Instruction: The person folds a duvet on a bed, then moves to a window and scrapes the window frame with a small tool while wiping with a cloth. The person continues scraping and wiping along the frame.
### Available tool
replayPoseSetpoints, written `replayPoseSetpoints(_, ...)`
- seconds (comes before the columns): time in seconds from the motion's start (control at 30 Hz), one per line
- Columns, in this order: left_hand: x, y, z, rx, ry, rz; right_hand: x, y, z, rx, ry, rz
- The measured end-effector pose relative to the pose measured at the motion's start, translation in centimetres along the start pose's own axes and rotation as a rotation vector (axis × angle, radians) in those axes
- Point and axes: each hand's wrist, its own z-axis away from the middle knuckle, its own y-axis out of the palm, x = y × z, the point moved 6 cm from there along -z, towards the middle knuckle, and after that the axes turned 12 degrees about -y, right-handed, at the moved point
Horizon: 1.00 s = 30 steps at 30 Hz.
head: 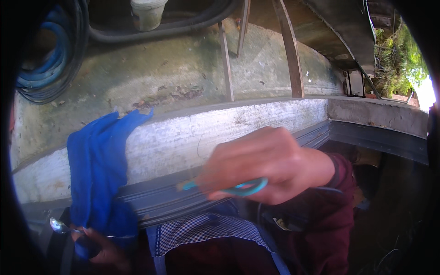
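My right hand [251,165], blurred, grips a small teal-handled tool [245,187], apparently a brush. Its pale tip points left, over the dark grey grooved frame rail [165,197]. Down at the lower left, my left hand [103,245] has a shiny metal spoon [58,226] between its fingers, the bowl pointing left. A blue cloth [99,161] drapes over the white sill [220,137] and hangs down to the left hand. Whether that hand also grips the cloth I cannot tell.
Beyond the sill lies a stained concrete floor [165,68] with dry leaves. Coiled blue hose [48,75] sits at the upper left, a white bucket [148,13] at the top. Wooden posts [292,51] rise past the sill. A blue-and-white checked apron [209,228] covers my front.
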Motion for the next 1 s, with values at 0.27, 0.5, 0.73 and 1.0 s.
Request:
replayPoseSetpoints(0.27, 0.3, 0.7, 0.2, 0.024, -0.005, 0.189, 1.3, 2.2, -0.7, 0.205, 0.122, 0.270)
replayPoseSetpoints(0.5, -0.1, 1.1, 0.4, 0.099, 0.016, 0.390, 2.3, 2.7, -1.5, 0.155, 0.068, 0.270)
replayPoseSetpoints(0.73, -0.4, 1.2, 0.1, 0.025, 0.001, 0.356, 0.7, 3.2, -0.7, 0.163, 0.149, 0.259)
replayPoseSetpoints(1.0, -0.5, 1.2, 0.4, -0.103, 0.011, 0.218, 2.7, -5.2, 6.1, 0.118, 0.657, 0.406)
